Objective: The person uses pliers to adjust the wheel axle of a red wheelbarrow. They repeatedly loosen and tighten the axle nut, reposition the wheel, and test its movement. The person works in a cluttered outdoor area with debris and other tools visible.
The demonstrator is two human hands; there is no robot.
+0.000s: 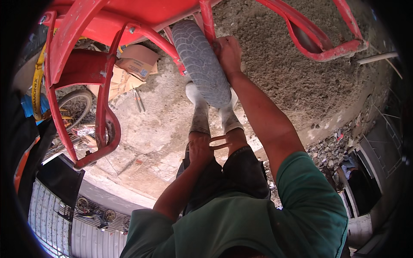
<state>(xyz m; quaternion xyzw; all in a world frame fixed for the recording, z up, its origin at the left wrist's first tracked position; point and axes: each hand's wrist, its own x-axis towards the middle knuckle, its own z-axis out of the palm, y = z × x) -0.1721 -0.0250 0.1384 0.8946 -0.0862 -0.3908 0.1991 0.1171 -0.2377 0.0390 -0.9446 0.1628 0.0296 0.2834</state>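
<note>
A dark, treaded wheelbarrow wheel (201,64) stands before me, mounted in the red frame of a tipped wheelbarrow (146,13). Against the wheel's right side, by the fork and hub, my right hand (229,53) is closed with its fingers curled; whatever is in them is hidden. My left hand (200,151) rests near my knee, closed around a two-handled tool (220,142) that looks like pliers. Its two slim tan handles stick out to the right, and the other end is covered by my hand. The wheel's lower edge is between my pale boots.
Another two-handled tool (139,100) lies on the rough ground, near torn cardboard (137,62). Red wheelbarrow legs (101,155) reach out at left and upper right. A yellow bicycle frame (38,86) stands at far left. Rubble (331,148) lies along the right.
</note>
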